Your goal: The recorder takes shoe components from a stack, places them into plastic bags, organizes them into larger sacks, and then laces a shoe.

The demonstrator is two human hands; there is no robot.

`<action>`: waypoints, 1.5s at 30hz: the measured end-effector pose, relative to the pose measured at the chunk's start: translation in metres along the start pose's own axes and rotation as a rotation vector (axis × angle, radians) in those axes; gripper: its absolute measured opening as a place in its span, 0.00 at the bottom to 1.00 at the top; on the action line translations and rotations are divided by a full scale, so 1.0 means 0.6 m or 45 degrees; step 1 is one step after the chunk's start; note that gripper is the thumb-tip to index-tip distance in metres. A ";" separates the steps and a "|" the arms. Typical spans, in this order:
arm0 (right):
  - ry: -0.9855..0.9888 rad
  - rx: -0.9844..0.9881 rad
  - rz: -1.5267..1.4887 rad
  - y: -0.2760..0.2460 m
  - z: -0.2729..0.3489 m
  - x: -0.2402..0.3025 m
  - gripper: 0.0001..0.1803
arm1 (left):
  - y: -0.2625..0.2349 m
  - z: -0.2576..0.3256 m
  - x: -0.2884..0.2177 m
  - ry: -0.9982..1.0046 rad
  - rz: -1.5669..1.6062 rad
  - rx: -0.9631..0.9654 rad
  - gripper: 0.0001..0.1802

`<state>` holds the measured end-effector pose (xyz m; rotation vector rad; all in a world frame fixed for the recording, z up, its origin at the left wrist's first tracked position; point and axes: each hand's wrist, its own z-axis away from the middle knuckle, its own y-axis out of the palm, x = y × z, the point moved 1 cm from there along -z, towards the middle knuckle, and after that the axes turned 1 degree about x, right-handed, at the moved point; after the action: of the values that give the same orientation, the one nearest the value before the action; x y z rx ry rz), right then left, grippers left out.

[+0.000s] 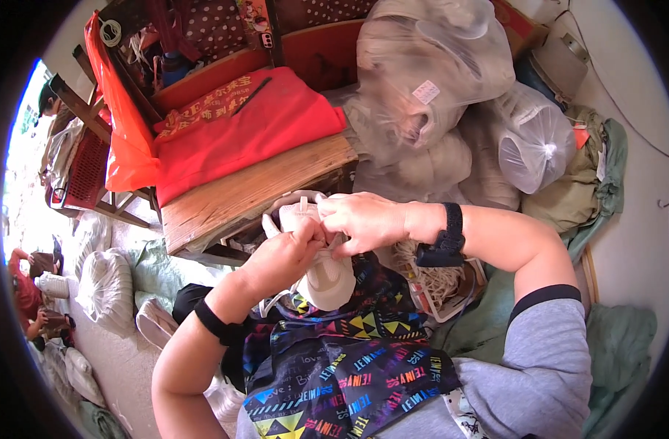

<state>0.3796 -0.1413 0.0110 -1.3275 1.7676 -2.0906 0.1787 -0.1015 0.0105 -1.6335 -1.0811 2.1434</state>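
Just below the wooden bench, a white shoe rests toe-down on the lap, so both hands can work its laces: left hand and right hand each pinch there

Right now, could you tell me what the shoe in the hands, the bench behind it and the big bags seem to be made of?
The shoe looks like pale cream fabric or soft synthetic with a matte finish; which of the two is unclear. The bench appears to be bare, unvarnished wood, with visible grain. The big bags look like thin translucent plastic film, glossy and crinkled.
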 end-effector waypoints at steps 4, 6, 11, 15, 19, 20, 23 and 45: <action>-0.081 -0.162 0.016 0.014 0.009 -0.009 0.14 | 0.017 -0.002 -0.010 -0.112 -0.020 -0.089 0.06; -0.074 -0.206 0.019 0.020 0.014 -0.004 0.14 | 0.022 -0.005 -0.018 -0.268 0.213 -0.106 0.05; -0.117 -0.326 0.097 0.026 0.018 0.012 0.14 | 0.051 -0.015 -0.006 -0.323 0.707 -0.464 0.06; -0.134 -0.389 0.291 0.023 0.028 0.021 0.13 | 0.055 -0.016 -0.003 -0.473 0.597 -0.486 0.08; -0.068 -0.477 0.393 0.028 0.032 0.028 0.13 | 0.057 -0.010 -0.024 -0.447 0.604 -0.627 0.11; -0.073 -0.477 0.387 0.030 0.033 0.029 0.13 | 0.057 -0.007 -0.028 -0.402 0.492 -0.662 0.10; -0.070 -0.544 0.424 0.034 0.034 0.033 0.14 | 0.055 0.004 -0.026 0.110 -0.321 -0.700 0.12; 0.099 -0.455 0.051 0.023 0.012 0.046 0.11 | 0.004 -0.009 0.071 -0.154 1.400 -0.855 0.10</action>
<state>0.3614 -0.1668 0.0140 -1.2848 2.2631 -1.8905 0.1694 -0.0762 -0.0228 -2.9663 -1.1510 2.6395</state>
